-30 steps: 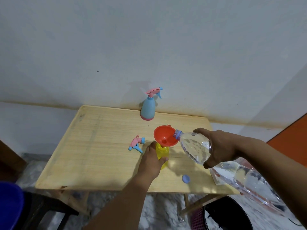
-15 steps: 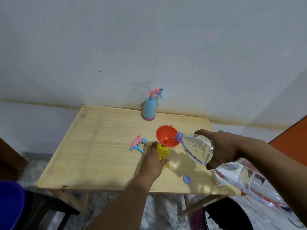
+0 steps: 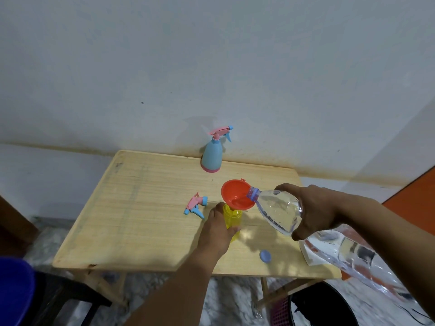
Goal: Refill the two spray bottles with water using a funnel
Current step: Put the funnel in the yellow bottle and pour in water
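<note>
Yellow plastic spray bottle (image 3: 233, 218) stands mid-surface under the orange funnel (image 3: 237, 193), light and tippy, so the left hand (image 3: 215, 231) grips its body while the right hand (image 3: 313, 211) clasps the heavy, slick water bottle (image 3: 277, 211) near its shoulder.

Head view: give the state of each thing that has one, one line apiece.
yellow spray bottle: upright, uncapped, left hand grips it
red funnel: seated in its neck
water bottle: uncapped, tilted over funnel, held by right hand
blue spray bottle: upright, capped
spray head: detached, on table
blue cap: off, on table
</note>
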